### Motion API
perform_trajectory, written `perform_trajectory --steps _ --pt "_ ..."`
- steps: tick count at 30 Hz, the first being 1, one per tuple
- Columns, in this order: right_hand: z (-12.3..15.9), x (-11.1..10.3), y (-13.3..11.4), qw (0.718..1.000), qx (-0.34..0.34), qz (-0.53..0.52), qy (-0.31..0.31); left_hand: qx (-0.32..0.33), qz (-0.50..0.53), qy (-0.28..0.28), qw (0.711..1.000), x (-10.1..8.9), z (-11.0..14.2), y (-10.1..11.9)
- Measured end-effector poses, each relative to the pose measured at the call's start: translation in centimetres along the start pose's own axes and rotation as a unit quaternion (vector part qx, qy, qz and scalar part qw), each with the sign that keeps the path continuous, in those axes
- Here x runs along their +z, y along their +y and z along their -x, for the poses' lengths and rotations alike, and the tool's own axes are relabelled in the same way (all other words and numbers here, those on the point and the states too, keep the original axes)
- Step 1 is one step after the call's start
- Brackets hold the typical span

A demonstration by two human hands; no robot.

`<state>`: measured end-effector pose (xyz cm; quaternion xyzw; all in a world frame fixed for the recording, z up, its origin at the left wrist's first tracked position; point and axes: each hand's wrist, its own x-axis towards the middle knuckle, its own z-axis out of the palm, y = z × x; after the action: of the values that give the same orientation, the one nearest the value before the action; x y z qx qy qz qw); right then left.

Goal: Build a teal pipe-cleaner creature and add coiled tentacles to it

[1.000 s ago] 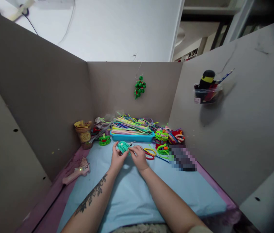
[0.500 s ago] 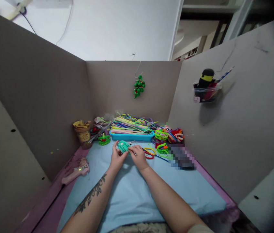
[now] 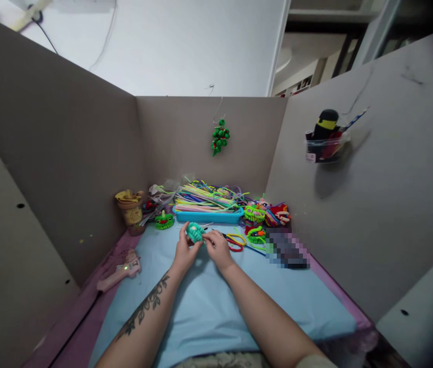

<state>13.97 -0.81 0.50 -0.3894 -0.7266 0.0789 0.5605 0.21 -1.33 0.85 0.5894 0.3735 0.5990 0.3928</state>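
Note:
A small turquoise pipe-cleaner piece, coiled and fuzzy with a pale patch on it, is held above the blue cloth. My left hand grips it from the left, thumb below and fingers behind. On its right side my right hand pinches its edge with thumb and forefinger; the exact bit between those fingertips is too small to make out. Just right of my right hand lie scissors with red and yellow handles.
A blue tray full of colourful pipe cleaners stands at the back. A green pipe-cleaner figure sits left of it, more figures to the right. A pink glue gun lies left, and a blurred dark object right. Grey panels enclose the table.
The turquoise piece has turned very slightly in my fingers. Both hands stay in nearly the same place, and nothing else has moved.

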Motion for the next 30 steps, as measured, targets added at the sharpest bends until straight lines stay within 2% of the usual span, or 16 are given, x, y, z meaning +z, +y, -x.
perform_trajectory --steps 5,9,16,24,30 --pt "0.0 0.1 0.0 1.0 0.019 -0.003 0.012 0.022 -0.037 -0.007 0.999 0.0 0.0 -0.3" --pt "0.0 0.2 0.0 1.0 0.022 -0.003 0.006 0.025 -0.028 -0.008 0.999 0.0 0.2 -0.1" --pt "0.1 0.3 0.6 1.0 0.015 -0.019 0.007 -0.002 0.004 -0.001 1.0 0.0 0.0 -0.2" --pt "0.2 0.5 0.6 1.0 0.021 -0.015 0.002 -0.068 0.139 0.001 0.988 -0.3 -0.8 -1.2" --pt "0.3 0.7 0.9 0.999 0.029 -0.005 0.012 -0.097 0.157 -0.013 0.983 -0.4 -0.8 -1.2"
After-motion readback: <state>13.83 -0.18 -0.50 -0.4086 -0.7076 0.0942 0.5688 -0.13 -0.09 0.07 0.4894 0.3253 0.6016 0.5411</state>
